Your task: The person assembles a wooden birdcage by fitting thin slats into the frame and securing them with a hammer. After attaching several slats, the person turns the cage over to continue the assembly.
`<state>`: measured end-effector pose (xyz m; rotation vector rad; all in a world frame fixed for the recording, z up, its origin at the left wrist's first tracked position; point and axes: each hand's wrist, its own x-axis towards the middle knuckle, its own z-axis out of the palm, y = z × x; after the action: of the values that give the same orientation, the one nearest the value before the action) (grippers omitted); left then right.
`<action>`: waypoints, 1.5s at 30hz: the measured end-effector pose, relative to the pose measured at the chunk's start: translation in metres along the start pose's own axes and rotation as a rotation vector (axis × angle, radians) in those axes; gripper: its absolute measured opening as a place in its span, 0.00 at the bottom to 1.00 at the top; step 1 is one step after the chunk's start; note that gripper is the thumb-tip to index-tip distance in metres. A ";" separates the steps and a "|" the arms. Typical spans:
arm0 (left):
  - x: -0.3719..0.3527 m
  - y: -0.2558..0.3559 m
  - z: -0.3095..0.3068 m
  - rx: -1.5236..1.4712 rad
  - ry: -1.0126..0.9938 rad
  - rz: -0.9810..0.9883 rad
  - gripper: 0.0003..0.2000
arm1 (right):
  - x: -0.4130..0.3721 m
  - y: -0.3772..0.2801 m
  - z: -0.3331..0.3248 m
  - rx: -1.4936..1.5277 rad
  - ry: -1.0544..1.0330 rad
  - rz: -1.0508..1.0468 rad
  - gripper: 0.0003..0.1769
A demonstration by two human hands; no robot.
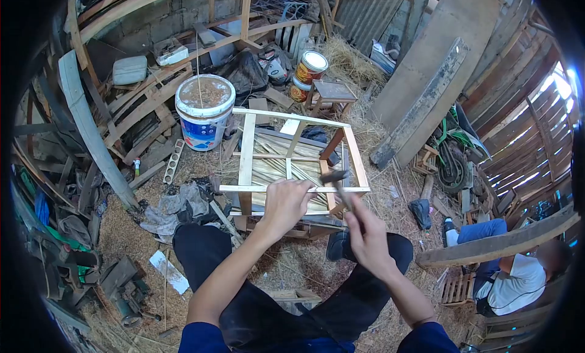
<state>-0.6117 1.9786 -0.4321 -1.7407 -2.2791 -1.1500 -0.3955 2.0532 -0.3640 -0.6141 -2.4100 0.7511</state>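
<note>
A light wooden frame (247, 147) with slim rails and short uprights stands before my knees. My left hand (284, 205) is on its near rail (244, 188), fingers bent and tips pressed together at the rail's top. Whatever is between those fingertips is too small or hidden to name. In my right hand (369, 237) is a hammer (333, 177), gripped by the handle, its dark head just above the rail and to the right of my left fingertips. Thin wooden strips (277, 148) lie beneath and within the frame.
A large paint bucket (206, 130) stands behind left, smaller paint cans (314, 62) and a small stool (334, 91) behind right. Boards (420, 100) lean at right. A seated person (518, 283) is at the far right. Straw and shavings cover the floor.
</note>
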 end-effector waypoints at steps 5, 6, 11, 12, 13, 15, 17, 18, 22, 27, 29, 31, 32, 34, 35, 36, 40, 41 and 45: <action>-0.001 -0.001 0.002 -0.019 0.032 0.022 0.10 | 0.001 -0.013 0.001 0.078 0.213 -0.016 0.24; 0.000 0.001 0.000 -0.014 0.016 0.009 0.10 | 0.006 -0.014 0.002 -0.020 0.072 -0.091 0.25; -0.001 -0.001 0.003 -0.026 -0.015 -0.020 0.09 | 0.004 -0.006 -0.003 -0.049 0.221 -0.091 0.24; -0.005 0.000 0.003 -0.031 -0.016 -0.015 0.09 | 0.001 -0.019 -0.007 0.061 0.215 0.067 0.24; -0.003 0.001 0.002 -0.031 0.000 -0.006 0.09 | 0.000 -0.014 -0.003 0.017 0.229 -0.012 0.25; 0.000 0.001 0.002 -0.022 0.015 0.005 0.09 | 0.002 -0.008 -0.003 -0.036 0.074 -0.003 0.25; -0.001 0.002 0.003 -0.029 0.028 0.011 0.09 | 0.008 -0.009 -0.011 -0.047 -0.265 0.178 0.26; -0.001 0.001 0.002 -0.028 0.034 0.013 0.10 | 0.008 -0.012 -0.011 -0.056 -0.159 0.103 0.26; 0.000 0.001 -0.001 0.001 0.011 0.007 0.10 | 0.010 -0.022 -0.011 -0.038 0.312 -0.162 0.26; 0.000 0.003 -0.001 -0.003 -0.026 -0.015 0.10 | 0.006 -0.001 0.002 -0.197 -0.146 0.072 0.29; 0.004 -0.001 -0.001 -0.035 -0.021 -0.015 0.10 | 0.015 -0.011 -0.010 -0.129 -0.025 -0.012 0.29; -0.005 0.000 0.001 -0.049 -0.031 -0.021 0.10 | 0.010 -0.012 -0.006 -0.034 0.161 -0.070 0.28; -0.003 0.001 0.001 -0.038 -0.020 -0.013 0.10 | 0.009 -0.011 0.000 -0.025 0.157 -0.074 0.28; -0.001 0.000 0.001 -0.021 -0.004 0.001 0.10 | 0.005 -0.010 0.006 -0.013 0.151 -0.085 0.27; -0.001 -0.001 0.002 -0.017 0.002 0.003 0.10 | 0.002 -0.003 0.000 -0.050 -0.083 0.064 0.26; -0.001 -0.001 0.002 -0.011 0.005 0.005 0.10 | 0.002 -0.005 -0.002 -0.036 -0.062 0.055 0.25; -0.002 -0.001 0.003 -0.002 0.000 0.008 0.11 | 0.017 -0.020 -0.018 -0.076 0.239 -0.134 0.26; -0.002 -0.001 0.003 0.001 0.002 0.009 0.11 | 0.012 -0.018 -0.015 0.048 0.306 -0.044 0.27; 0.001 0.001 0.002 0.023 0.022 0.006 0.11 | 0.010 -0.009 -0.006 -0.150 -0.109 0.130 0.29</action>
<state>-0.6107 1.9805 -0.4323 -1.7175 -2.2640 -1.1312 -0.4020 2.0544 -0.3506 -0.8160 -2.5635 0.6761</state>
